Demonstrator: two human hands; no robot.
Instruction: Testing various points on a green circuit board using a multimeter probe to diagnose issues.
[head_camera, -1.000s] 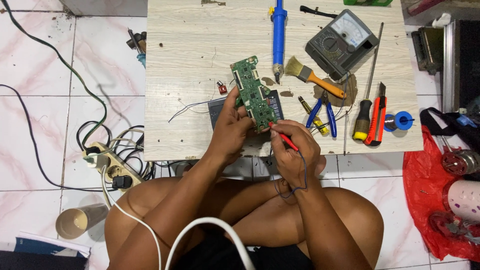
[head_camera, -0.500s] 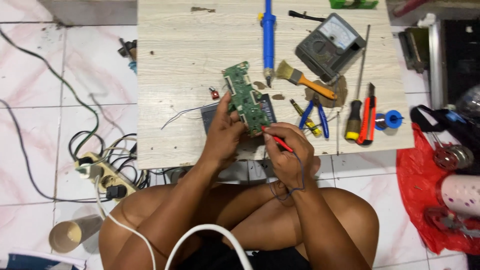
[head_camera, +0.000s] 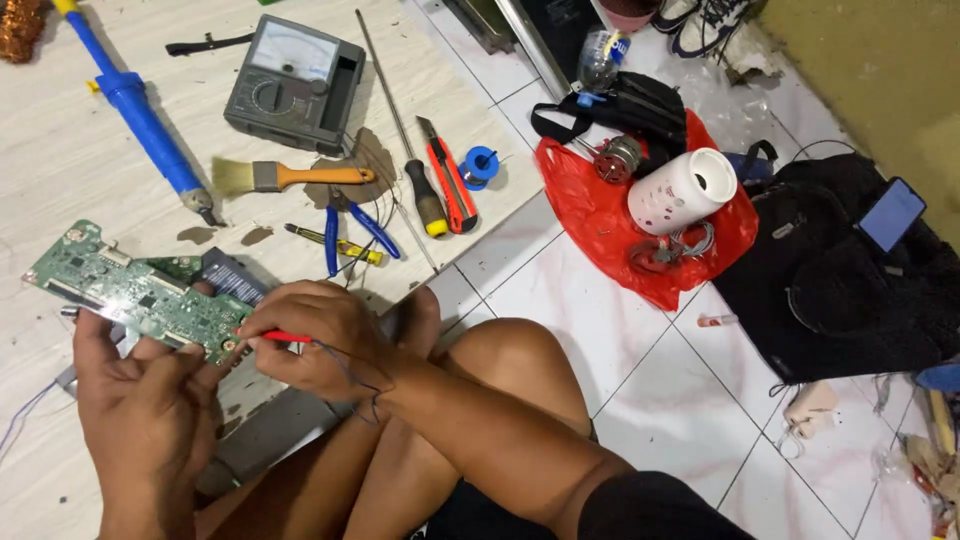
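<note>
Rotated toward 9 o'clock since earlier, green circuit board (head_camera: 130, 290) is gripped by left hand (head_camera: 140, 400); right hand (head_camera: 325, 335) pinches red probe (head_camera: 285, 337) at its corner. Probing step; next contact likely demands steadiness.

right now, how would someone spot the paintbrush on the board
On the pale wooden board, look just below the grey meter. The paintbrush lies flat there, the only tool with an orange handle and pale bristles.

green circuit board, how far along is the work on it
Done: tools are laid out, including the grey analog meter and blue desoldering pump. In hand: the left hand holds the green circuit board while the right hand presses a thin red probe to its corner. Left: can't tell; the orange-handled brush lies unused.
</note>
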